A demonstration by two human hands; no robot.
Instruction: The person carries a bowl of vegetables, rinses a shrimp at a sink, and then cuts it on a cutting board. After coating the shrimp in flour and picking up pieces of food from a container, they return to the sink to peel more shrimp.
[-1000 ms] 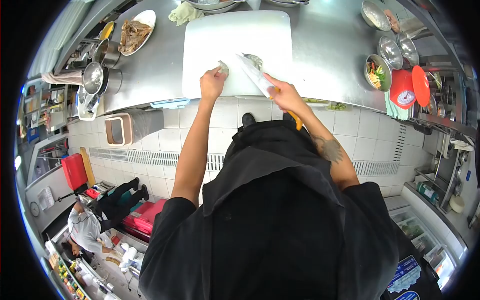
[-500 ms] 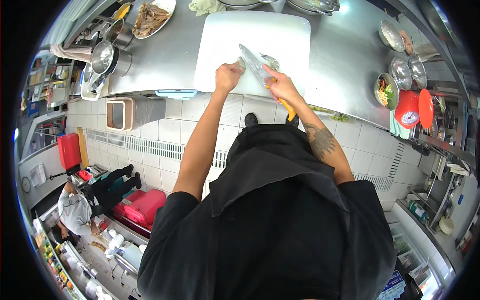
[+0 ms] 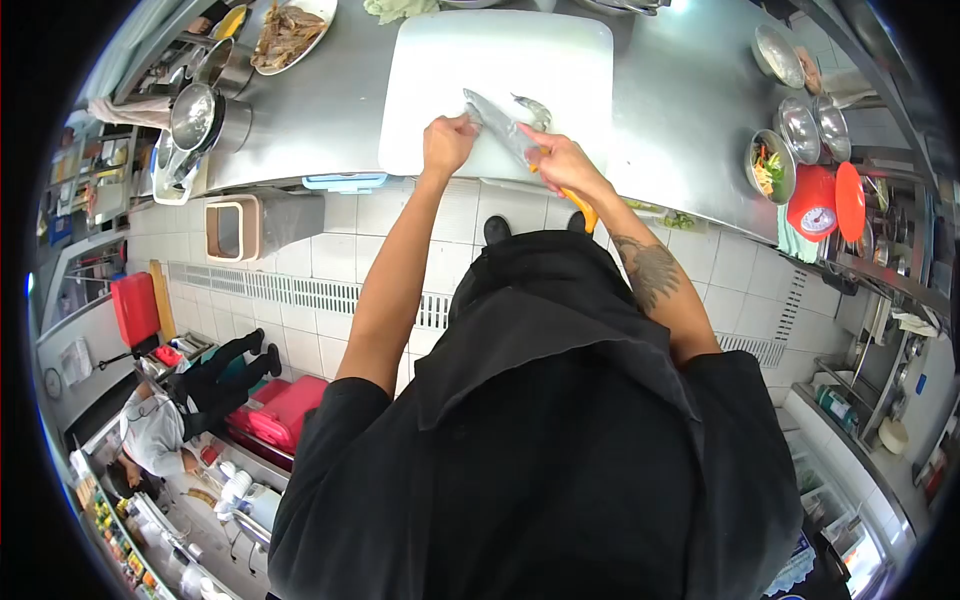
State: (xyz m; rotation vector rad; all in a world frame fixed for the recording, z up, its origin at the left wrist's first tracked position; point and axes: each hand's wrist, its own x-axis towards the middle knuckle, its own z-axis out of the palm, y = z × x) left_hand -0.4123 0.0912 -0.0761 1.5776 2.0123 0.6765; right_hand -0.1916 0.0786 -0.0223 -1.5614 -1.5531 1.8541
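My right hand [image 3: 566, 168] is closed round the yellow handle of a kitchen knife [image 3: 497, 125], its index finger stretched along the blade. The blade slants up and left over the white cutting board [image 3: 440, 60], its tip close to my left fingertips. My left hand [image 3: 448, 146] is closed in a pinch at the board's lower left part; a small greyish shrimp is in its fingers, mostly hidden now by the fingers and blade. Another grey raw shrimp [image 3: 533, 110] lies on the board just right of the blade.
On the steel counter [image 3: 320, 120] stand a plate of cooked meat [image 3: 290, 38], pots [image 3: 228, 70] at left, and at right a bowl of cut vegetables [image 3: 770, 168] beside a red scale [image 3: 812, 205]. A bin [image 3: 232, 228] is below. Another person [image 3: 155, 430] works at lower left.
The knife tip has come nearer my left fingers, and the shrimp piece there shows less. Both hands keep their grips. The whole view has shifted slightly.
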